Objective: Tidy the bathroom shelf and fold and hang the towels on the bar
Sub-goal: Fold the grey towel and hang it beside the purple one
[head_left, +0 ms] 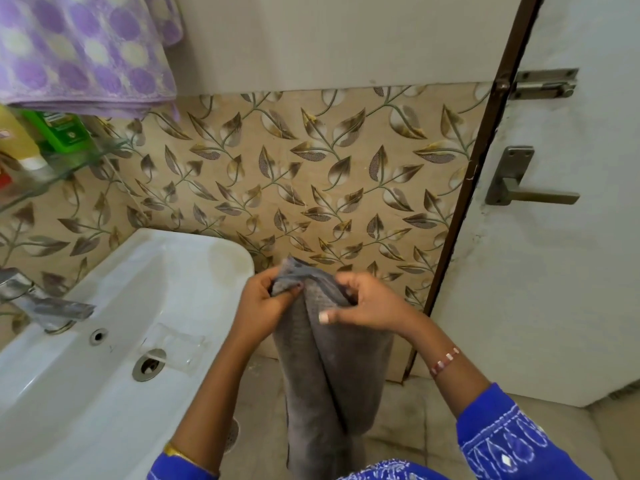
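The grey towel (332, 368) hung lengthwise between both hands, its top edge bunched. The left hand (263, 299) pinched one upper corner; the right hand (370, 306) gripped the other, close beside it. Left of the hands sat the white washbasin (104, 393); above-left hung a purple patterned towel (83, 53).

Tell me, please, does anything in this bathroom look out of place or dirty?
Yes. A clear soap dish lies inside the sink basin near the drain, not on the rim. The sink's back corner shows a yellowish stain.
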### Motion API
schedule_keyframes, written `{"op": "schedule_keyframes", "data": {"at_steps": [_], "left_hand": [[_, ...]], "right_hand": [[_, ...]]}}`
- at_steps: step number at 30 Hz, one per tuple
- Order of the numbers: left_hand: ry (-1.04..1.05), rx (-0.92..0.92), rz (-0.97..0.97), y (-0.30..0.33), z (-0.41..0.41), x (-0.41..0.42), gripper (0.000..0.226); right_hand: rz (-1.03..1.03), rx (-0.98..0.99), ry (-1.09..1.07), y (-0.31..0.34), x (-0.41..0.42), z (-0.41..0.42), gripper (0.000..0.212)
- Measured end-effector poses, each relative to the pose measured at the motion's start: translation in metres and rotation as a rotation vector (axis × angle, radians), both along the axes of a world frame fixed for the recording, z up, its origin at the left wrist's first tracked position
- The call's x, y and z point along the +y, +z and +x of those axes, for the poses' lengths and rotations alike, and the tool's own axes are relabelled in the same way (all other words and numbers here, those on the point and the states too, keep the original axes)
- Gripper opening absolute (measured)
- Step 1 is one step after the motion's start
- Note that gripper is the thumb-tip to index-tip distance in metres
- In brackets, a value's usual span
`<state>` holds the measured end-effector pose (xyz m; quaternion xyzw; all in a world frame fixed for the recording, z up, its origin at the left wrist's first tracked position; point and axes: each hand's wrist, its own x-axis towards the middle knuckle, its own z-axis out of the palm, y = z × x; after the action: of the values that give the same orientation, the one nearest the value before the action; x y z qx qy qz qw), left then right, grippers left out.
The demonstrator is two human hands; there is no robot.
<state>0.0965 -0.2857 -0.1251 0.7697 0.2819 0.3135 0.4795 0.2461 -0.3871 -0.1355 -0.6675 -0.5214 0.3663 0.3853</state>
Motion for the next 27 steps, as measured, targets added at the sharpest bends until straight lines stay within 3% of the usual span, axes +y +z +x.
{"op": "schedule_keyframes", "data": {"at_steps": [2,4,8,15,21,27], "left_hand": [[0.099,-0.074,-0.054,0.007,0.0,0.007,0.029],[0.16,-0.129,-0.094,0.014,-0.001,0.019,0.029],[0.26,-0.093,0.022,0.017,-0.006,0.042,0.028],[0.413,0.079,0.101,-0.029,-0.021,0.065,0.018],[0.54,0.058,0.141,-0.035,-0.011,0.066,0.017],[0.603,0.069,0.208,-0.023,-0.005,0.072,0.016]], "right_hand": [[-0.244,-0.248,0.13,-0.018,0.002,0.005,0.053],[-0.369,-0.375,0.159,-0.039,0.003,0.006,0.061],[-0.45,-0.605,0.044,-0.06,0.001,0.021,0.037],[-0.258,-1.178,-0.247,-0.038,-0.011,0.063,0.032],[-0.194,-1.249,-0.357,-0.031,-0.021,0.073,0.041],[0.136,-1.374,-0.458,-0.009,-0.037,0.093,0.048]]}}
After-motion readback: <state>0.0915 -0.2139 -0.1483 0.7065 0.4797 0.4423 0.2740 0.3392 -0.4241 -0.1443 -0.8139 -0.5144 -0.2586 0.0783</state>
